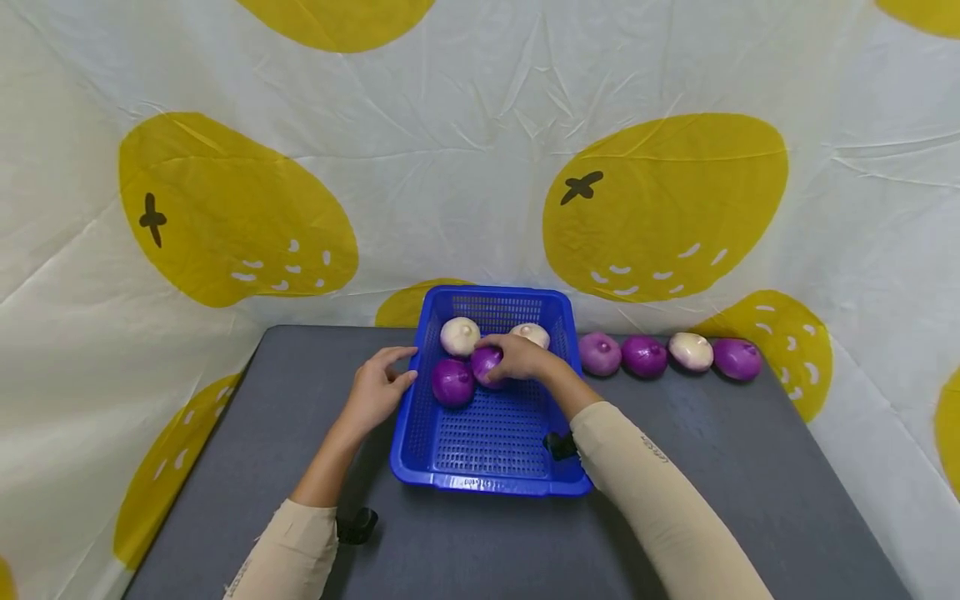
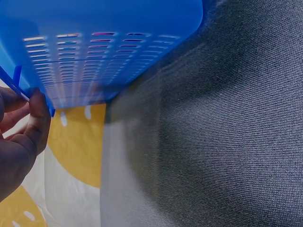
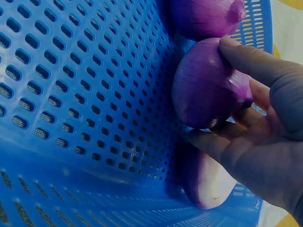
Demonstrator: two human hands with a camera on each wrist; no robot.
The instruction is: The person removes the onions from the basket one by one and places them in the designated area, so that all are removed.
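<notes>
A blue perforated basket (image 1: 420,433) stands mid-table. Inside it lie two white onions (image 1: 460,335) (image 1: 530,335) at the back and a purple onion (image 1: 452,382) at the left. My right hand (image 1: 501,360) reaches into the basket and grips a second purple onion (image 1: 486,363) (image 3: 208,90), fingers (image 3: 255,61) curled round it just above the floor. My left hand (image 1: 386,379) rests against the basket's left wall, fingers relaxed, fingertips (image 2: 40,111) touching the rim.
Along the table's back right stands a row of onions: purple (image 1: 600,353), purple (image 1: 644,356), white (image 1: 691,351), purple (image 1: 737,358). The grey table (image 1: 750,467) is backed by a white cloth with yellow lemon prints (image 1: 660,200).
</notes>
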